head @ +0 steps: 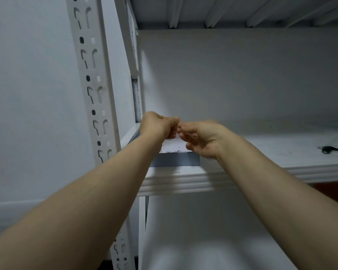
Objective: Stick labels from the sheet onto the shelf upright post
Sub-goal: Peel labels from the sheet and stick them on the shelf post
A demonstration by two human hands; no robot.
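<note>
The left hand (158,124), fingers curled, seems to pinch the far edge of the sheet (174,147), meeting the blurred right hand (201,137), whose grip I cannot tell, on a grey pad (176,160) beside the post (95,75); labels, light, limp and sticky, likely peel best from a corner.

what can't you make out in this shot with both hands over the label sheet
- Head view: whether a label is pinched between the left hand and right hand; curled fingers cover the spot, and the right hand is blurred.
- Print on the label sheet: too small, partly under both hands.
- Black object on the shelf, far right: cut off by the frame edge.
- Upright post: top cut off by the frame.
</note>
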